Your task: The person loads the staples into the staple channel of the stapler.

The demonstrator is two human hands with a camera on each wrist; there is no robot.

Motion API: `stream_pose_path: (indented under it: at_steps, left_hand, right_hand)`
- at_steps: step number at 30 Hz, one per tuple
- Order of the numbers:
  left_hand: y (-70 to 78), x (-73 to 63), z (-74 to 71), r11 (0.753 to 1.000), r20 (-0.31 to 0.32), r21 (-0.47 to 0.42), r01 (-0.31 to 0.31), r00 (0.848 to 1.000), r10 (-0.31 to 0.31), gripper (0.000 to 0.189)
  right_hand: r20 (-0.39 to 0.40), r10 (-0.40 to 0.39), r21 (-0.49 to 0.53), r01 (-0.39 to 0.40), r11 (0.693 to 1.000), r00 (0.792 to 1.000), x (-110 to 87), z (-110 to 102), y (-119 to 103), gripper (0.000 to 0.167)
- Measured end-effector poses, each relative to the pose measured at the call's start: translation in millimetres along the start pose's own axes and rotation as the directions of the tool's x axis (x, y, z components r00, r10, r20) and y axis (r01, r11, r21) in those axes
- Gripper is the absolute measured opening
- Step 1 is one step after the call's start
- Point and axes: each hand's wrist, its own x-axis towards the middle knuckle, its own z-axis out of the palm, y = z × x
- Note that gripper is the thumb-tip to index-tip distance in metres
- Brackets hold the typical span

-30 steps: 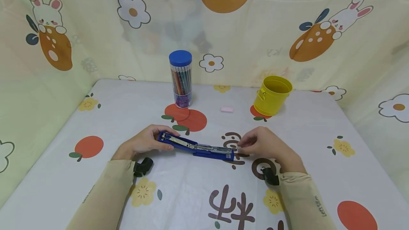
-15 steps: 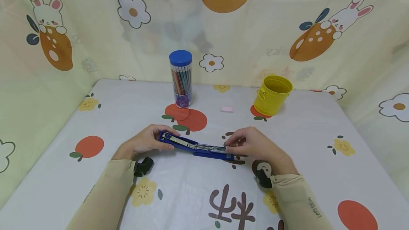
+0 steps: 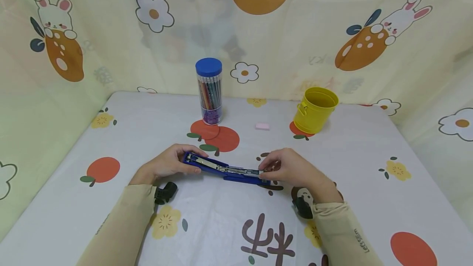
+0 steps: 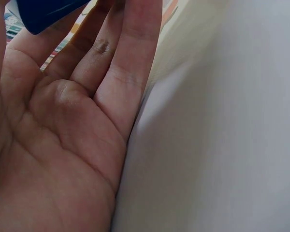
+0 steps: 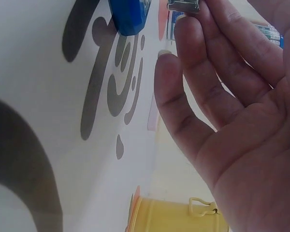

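A blue stapler (image 3: 242,175) is folded wide open in the head view, its metal inner track facing up. My left hand (image 3: 171,161) grips its left arm between thumb and fingers. In the left wrist view a blue corner of the stapler (image 4: 43,14) shows above the palm. My right hand (image 3: 292,167) is at the stapler's right end, thumb and index finger pinching a small silvery strip of staples (image 5: 184,6) over the track. The other fingers of that hand are loosely bent. How far the strip sits inside the track is hidden by the fingertips.
A clear tube of pencils (image 3: 210,93) with a blue lid stands at the back. To its right lie a pink eraser (image 3: 262,127) and an upright yellow bucket (image 3: 314,112). A printed cloth (image 3: 207,225) covers the table, with patterned curtains (image 3: 184,44) behind.
My right hand has moved left, from just beyond the stapler's right end to over its track, bringing the staples along. The left hand and stapler have stayed in place.
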Motion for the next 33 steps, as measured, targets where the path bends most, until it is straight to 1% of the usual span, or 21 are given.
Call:
stream_pose_path:
  at_steps: [6, 8, 13, 15, 24, 30, 33]
  left_hand:
    - [0.0, 0.1, 0.3, 1.0, -0.001, 0.001, 0.002, 1.0, -0.002, 0.043]
    - [-0.4, 0.1, 0.2, 1.0, 0.0, 0.002, 0.0, 1.0, 0.0, 0.043]
    - [-1.2, 0.5, -0.3, 1.0, 0.002, 0.001, -0.006, 1.0, 0.006, 0.043]
    - [-1.2, 0.4, -0.3, 1.0, 0.002, 0.002, -0.006, 1.0, 0.006, 0.043]
    - [0.2, -0.1, 0.7, 1.0, -0.001, 0.001, 0.008, 1.0, -0.008, 0.044]
    - [0.5, -0.4, 0.8, 1.0, -0.002, -0.002, 0.003, 1.0, -0.003, 0.044]
    - [-1.6, -0.5, 0.5, 1.0, -0.005, -0.009, 0.002, 1.0, -0.002, 0.044]
  right_hand:
    - [0.0, 0.016, -0.013, -0.016, 1.0, 1.0, 0.1, -0.7, 0.5, 0.01]
    - [-0.01, -0.003, -0.023, 0.003, 1.0, 1.0, 0.2, -0.9, 1.1, 0.01]
    - [-0.023, -0.082, -0.064, 0.08, 0.995, 0.996, 1.2, -0.4, 2.5, 0.009]
    - [-0.019, -0.094, -0.08, 0.092, 0.992, 0.995, 1.3, -0.4, 2.8, 0.008]
    - [-0.014, -0.089, -0.093, 0.087, 0.992, 0.996, -1.3, -3.7, 3.6, 0.01]
    - [0.01, -0.078, -0.112, 0.079, 0.991, 0.997, -0.7, -2.9, 5.4, 0.007]
    - [0.011, -0.077, -0.111, 0.077, 0.991, 0.997, -0.8, -2.3, 5.9, 0.008]
